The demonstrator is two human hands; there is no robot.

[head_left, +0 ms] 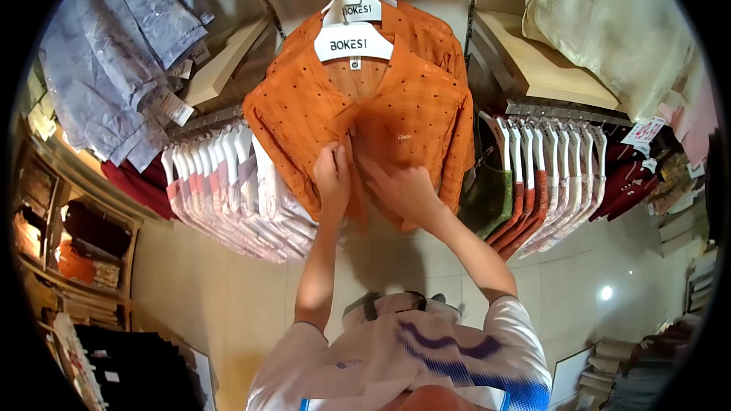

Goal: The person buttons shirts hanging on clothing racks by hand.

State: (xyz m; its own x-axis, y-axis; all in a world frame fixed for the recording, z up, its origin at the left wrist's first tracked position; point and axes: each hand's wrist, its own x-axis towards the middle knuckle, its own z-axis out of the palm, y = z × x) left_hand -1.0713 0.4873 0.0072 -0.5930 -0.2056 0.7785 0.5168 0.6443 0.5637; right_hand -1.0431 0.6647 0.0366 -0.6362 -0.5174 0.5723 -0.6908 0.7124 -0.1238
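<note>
An orange dotted blouse (293, 110) hangs on a white BOKESI hanger (352, 43), its front facing me. Behind it hangs a second orange garment (434, 30) on another white hanger (359, 9). My left hand (333, 175) is closed on the blouse's front edge, left of the centre opening. On the other side of the opening, my right hand (403, 194) is at the blouse's right front panel, its index finger reaching toward the opening. Blur and the cloth hide part of the right fingers, so whether they grip the fabric is unclear.
Pale pink garments (228, 213) hang on a rail to the left, with green, rust and pale ones (556, 198) to the right. Wooden shelves (544, 61) flank the blouse. Folded dark clothes (137, 369) lie at lower left, above a tiled floor (487, 289).
</note>
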